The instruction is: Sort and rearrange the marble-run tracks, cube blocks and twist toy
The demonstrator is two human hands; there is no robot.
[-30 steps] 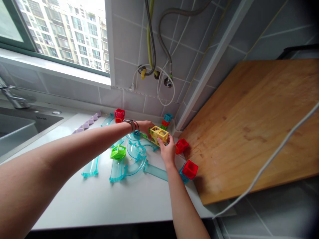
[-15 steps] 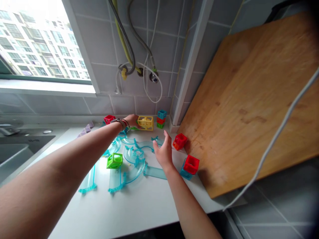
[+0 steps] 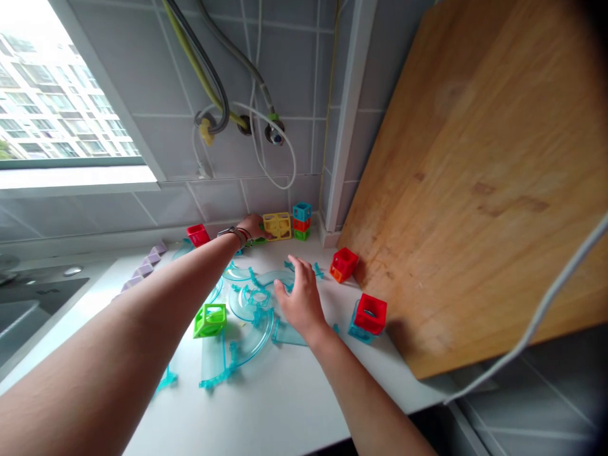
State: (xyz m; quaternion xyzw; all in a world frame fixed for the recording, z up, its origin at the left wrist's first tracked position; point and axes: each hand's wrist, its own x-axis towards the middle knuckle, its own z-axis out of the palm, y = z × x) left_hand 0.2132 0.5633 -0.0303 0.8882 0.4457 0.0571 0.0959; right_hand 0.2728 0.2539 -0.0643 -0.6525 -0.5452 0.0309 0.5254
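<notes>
Nearest: both forearms run in from the bottom edge over the white counter (image 3: 285, 405). Right hand (image 3: 297, 303) is palm-down, fingers spread loose, holding nothing, lying over the clear teal curved track pieces (image 3: 247, 316); can't tell if the palm actually touches them. Left of it, a green cube frame (image 3: 209, 320) sits on the track, tilted. Right of the hand, a red cube (image 3: 371, 313) sits on top of a teal cube (image 3: 356, 329), just beside the foot of the big wooden board (image 3: 475, 190) that leans against the tiled wall. A bit further back, another red cube (image 3: 344, 263) with an orange piece under it, apart from the board edge. Further back, left hand (image 3: 254, 226), wrist wearing bands, reaches to the wall; its fingers are at the left side of the yellow cube block (image 3: 278, 226), touching it; whether they're clamped on it I can't tell, the hand hides the grip. The yellow block stands on the counter against the wall tiles, just beside a small stack (image 3: 301, 221) of teal, red and green cubes. Far left: a lone red cube (image 3: 198, 235) and a row of lilac zigzag pieces (image 3: 145, 269) by the sink. Hoses (image 3: 213, 82) hang on the wall above.
</notes>
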